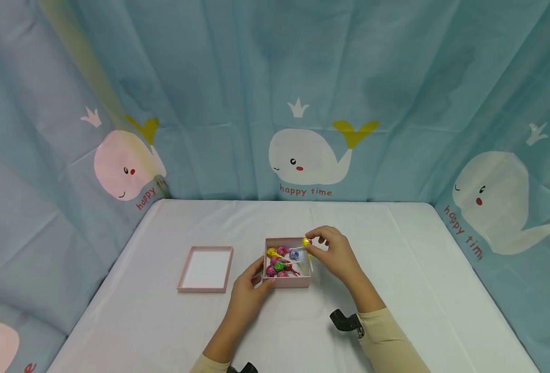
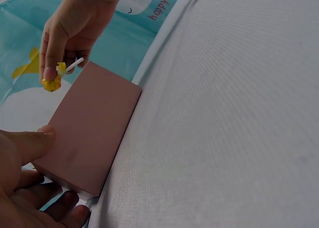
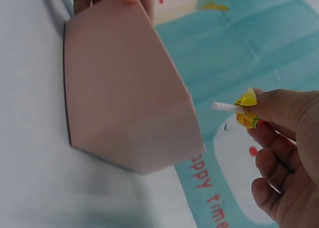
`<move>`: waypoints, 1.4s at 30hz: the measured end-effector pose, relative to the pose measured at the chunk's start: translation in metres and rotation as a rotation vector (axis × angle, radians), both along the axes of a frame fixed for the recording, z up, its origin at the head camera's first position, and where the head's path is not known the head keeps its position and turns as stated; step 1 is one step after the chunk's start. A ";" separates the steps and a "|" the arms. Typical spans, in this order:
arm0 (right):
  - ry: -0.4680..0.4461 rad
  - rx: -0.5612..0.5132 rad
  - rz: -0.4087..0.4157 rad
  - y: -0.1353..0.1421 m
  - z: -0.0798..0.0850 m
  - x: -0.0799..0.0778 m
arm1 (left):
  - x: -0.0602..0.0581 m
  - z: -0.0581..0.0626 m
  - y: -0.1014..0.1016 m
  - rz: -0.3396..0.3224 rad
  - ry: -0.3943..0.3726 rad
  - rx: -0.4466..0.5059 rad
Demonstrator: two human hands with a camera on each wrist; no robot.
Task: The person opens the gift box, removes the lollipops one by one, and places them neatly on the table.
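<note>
A pink open box [image 1: 287,283] holds several wrapped lollipops [image 1: 280,265] in pink, green, yellow and blue. My left hand [image 1: 249,292] grips its near left corner, the thumb against the front wall and the fingers along the left side. Above the box's far right corner, my right hand [image 1: 333,252] pinches a yellow-wrapped lollipop [image 3: 246,119] between thumb and index finger. Its white stick points toward the box in the right wrist view. From the left wrist view the pink box [image 2: 92,131] hides its own contents.
A shallow pink lid [image 1: 205,269] with a white inside lies to the left of the box. Both rest on a white-covered table [image 1: 405,290]. Blue curtains [image 1: 228,103] printed with whales stand around the back and sides.
</note>
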State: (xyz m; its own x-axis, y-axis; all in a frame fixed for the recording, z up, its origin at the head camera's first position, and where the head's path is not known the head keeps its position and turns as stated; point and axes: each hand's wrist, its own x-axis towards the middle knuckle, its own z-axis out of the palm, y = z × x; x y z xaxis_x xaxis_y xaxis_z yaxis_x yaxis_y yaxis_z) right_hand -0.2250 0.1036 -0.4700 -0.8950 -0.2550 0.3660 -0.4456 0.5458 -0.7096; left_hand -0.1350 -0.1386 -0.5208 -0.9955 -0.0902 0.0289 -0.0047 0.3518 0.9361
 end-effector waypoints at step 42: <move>-0.190 0.061 -0.232 0.043 -0.064 -0.030 | 0.000 -0.001 -0.002 0.007 -0.009 -0.007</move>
State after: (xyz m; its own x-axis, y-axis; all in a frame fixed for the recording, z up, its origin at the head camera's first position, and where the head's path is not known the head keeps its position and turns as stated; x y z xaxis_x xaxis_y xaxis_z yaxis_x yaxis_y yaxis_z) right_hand -0.2545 0.1467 -0.5341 -0.9829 -0.0526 0.1767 -0.1668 0.6618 -0.7309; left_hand -0.1347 -0.1403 -0.5221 -0.9950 -0.0972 0.0208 -0.0155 0.3585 0.9334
